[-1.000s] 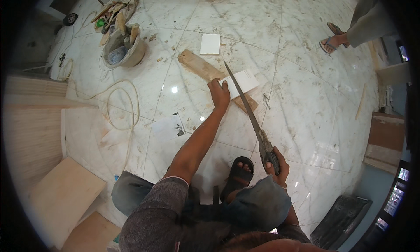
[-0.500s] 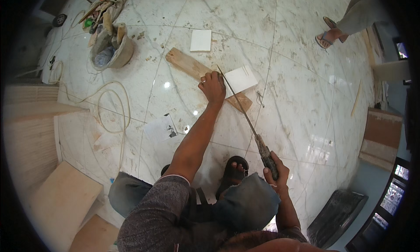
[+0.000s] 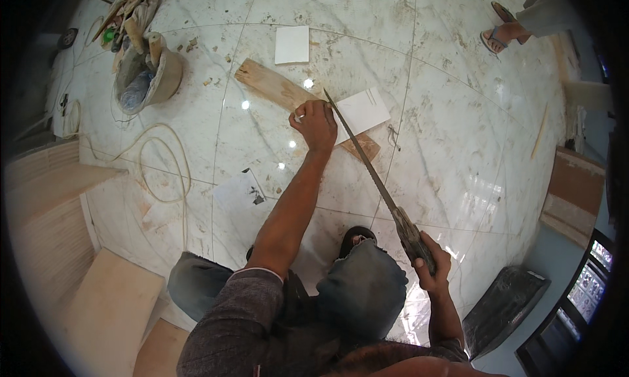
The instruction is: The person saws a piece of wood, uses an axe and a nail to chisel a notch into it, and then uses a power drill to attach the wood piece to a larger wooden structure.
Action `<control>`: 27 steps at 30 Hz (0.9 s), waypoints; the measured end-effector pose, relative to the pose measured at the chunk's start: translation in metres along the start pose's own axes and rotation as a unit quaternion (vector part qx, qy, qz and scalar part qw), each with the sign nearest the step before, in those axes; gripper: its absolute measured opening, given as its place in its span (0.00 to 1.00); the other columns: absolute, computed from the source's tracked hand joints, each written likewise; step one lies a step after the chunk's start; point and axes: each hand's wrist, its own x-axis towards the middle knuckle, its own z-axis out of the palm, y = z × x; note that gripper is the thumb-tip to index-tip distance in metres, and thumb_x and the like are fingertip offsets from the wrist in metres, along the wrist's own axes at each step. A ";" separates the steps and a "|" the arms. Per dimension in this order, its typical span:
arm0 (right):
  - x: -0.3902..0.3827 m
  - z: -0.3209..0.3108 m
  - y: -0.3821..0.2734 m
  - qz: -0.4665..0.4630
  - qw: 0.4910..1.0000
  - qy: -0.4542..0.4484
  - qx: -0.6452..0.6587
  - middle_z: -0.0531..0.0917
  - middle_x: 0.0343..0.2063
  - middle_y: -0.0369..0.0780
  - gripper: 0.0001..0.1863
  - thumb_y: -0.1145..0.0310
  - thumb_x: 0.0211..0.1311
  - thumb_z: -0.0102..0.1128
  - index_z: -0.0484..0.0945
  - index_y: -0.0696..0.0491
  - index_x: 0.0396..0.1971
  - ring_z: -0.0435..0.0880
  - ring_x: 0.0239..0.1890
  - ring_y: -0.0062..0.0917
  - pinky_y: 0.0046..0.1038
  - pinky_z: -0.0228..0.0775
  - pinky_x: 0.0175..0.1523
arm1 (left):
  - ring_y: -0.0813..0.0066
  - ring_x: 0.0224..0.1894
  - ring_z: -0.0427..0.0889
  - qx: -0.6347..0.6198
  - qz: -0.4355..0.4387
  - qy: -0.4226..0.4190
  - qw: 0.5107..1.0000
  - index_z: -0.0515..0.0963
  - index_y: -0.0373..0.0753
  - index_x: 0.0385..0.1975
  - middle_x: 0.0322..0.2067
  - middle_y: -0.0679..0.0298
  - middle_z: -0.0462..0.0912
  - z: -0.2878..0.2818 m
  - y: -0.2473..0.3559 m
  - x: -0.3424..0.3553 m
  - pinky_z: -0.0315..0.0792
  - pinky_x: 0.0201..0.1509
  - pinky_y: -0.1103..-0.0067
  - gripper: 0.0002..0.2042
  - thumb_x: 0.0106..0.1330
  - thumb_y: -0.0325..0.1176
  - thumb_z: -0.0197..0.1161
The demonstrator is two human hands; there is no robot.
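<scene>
Head view, nearest stuff first: the right hand (image 3: pixel 434 262) has its fingers wrapped around the grip of a long saw (image 3: pixel 367 157), low by the bent knee, so I'd guess that keeps the forearm roughly in line with the blade. Blade slants away over a white panel (image 3: pixel 363 110); can't tell if the teeth touch it. Left hand (image 3: pixel 316 125) sits right beside the blade, fingers curled and bunched close together at the panel's left edge, probably steadying it. Can't tell how hard they grip. Panel lies across a wooden plank (image 3: pixel 272 82), which looks like a prop to lift it off the tiles.

As for the room, the floor (image 3: pixel 458 102) is glossy, pale, veined tile, pretty dirty, with light bouncing off it. Plywood sheet (image 3: pixel 114 305) at lower left, pale cord (image 3: pixel 187 161) looped further out, a second white piece (image 3: pixel 292 45) flat beyond the plank, a bucket (image 3: pixel 167 75) of odds and ends off left, and someone's sandalled foot (image 3: pixel 496 37) far right.
</scene>
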 end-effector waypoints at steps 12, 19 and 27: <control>0.003 -0.003 -0.007 -0.025 0.999 -0.007 -0.046 0.82 0.25 0.47 0.27 0.63 0.54 0.59 0.71 0.64 0.51 0.83 0.23 0.35 0.28 0.73 0.31 | 0.63 0.47 0.65 -0.001 -0.013 -0.031 0.999 0.73 0.41 0.32 0.35 0.63 0.73 -0.004 0.001 0.000 0.48 0.54 0.62 0.06 0.65 0.35 0.52; 0.011 -0.013 -0.024 -0.060 0.993 -0.079 -0.062 0.81 0.32 0.51 0.26 0.70 0.49 0.61 0.70 0.62 0.50 0.83 0.29 0.42 0.33 0.75 0.33 | 0.62 0.47 0.64 -0.023 -0.023 -0.015 0.999 0.71 0.41 0.32 0.33 0.61 0.72 -0.003 -0.006 -0.006 0.47 0.53 0.62 0.05 0.64 0.33 0.50; 0.056 0.012 -0.010 -0.030 0.995 -0.081 -0.040 0.81 0.30 0.49 0.30 0.68 0.51 0.60 0.66 0.59 0.56 0.82 0.28 0.43 0.36 0.75 0.33 | 0.63 0.46 0.64 -0.022 -0.012 -0.011 1.000 0.71 0.41 0.32 0.33 0.62 0.72 0.005 0.000 -0.004 0.47 0.53 0.62 0.06 0.65 0.34 0.49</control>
